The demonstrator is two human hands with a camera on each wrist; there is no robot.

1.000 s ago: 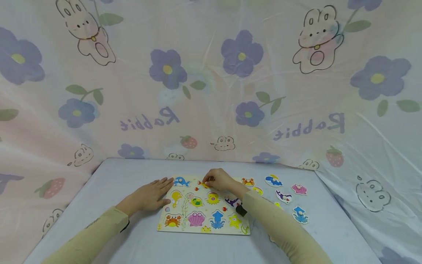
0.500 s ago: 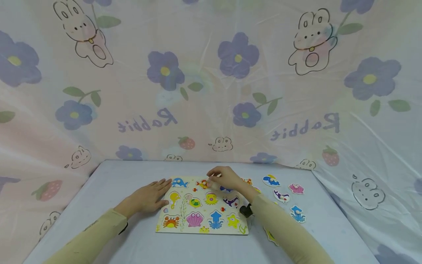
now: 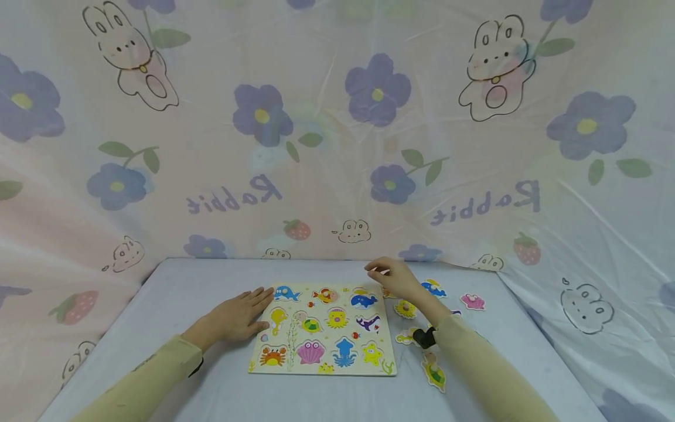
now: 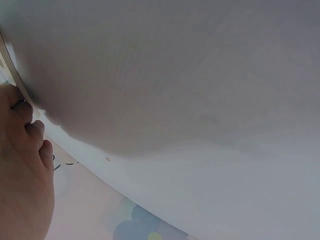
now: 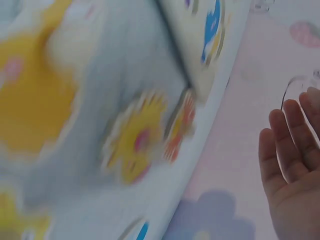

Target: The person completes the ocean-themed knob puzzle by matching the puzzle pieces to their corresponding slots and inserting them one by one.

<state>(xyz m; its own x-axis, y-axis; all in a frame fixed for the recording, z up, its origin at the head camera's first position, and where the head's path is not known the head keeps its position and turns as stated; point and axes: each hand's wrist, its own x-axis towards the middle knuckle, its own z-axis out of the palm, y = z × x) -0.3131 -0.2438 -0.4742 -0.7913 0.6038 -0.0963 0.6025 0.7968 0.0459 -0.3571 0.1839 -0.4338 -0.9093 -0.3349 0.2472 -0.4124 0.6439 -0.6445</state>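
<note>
My left hand (image 3: 239, 316) lies flat with straight fingers at the left edge of a sea-animal puzzle board (image 3: 364, 370); the left wrist view shows the fingers (image 4: 32, 117) against that edge. A blue whale piece (image 3: 286, 293) and a red-and-yellow fish piece (image 3: 325, 295) sit in the board's top row. Beyond the board's top right corner, my right hand (image 3: 398, 284) hovers with loosely bent fingers and holds nothing visible. Beneath it lie a crab piece (image 3: 387, 292), partly hidden, and a yellow octopus piece (image 3: 405, 309), also in the right wrist view.
Right of the board lie more loose pieces: a blue whale (image 3: 433, 288), a pink shell (image 3: 473, 302), a yellow piece (image 3: 405, 336) and a turtle (image 3: 433, 375). My right sleeve covers part of this area. A patterned cloth (image 3: 327, 146) hangs behind the white table (image 3: 211, 395).
The right hand has let go of the fish piece at the board's top row and moved right, off the board toward the loose pieces. My left hand stays at the board's edge.
</note>
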